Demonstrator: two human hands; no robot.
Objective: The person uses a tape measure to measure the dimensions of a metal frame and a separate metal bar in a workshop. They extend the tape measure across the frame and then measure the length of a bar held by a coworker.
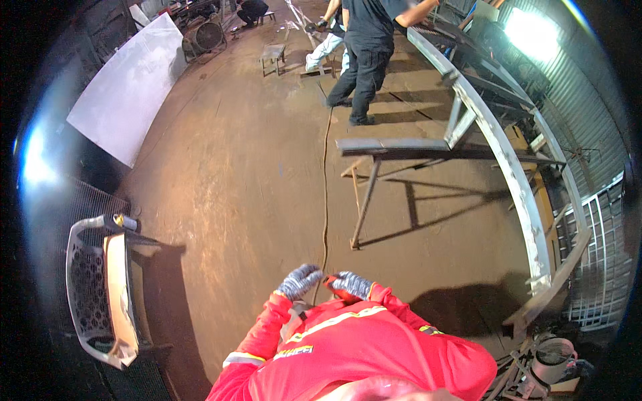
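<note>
I judge the red object (340, 289), seemingly grasped by the right hand (356, 283), rigid, best held mid-body; left hand (299, 282) grip indeterminable.

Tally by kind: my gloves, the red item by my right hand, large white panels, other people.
Left glove, right glove: 2
Red item: 1
Large white panel: 1
Person in light trousers, person in dark trousers, crouching person: 3
Total: 7
</note>
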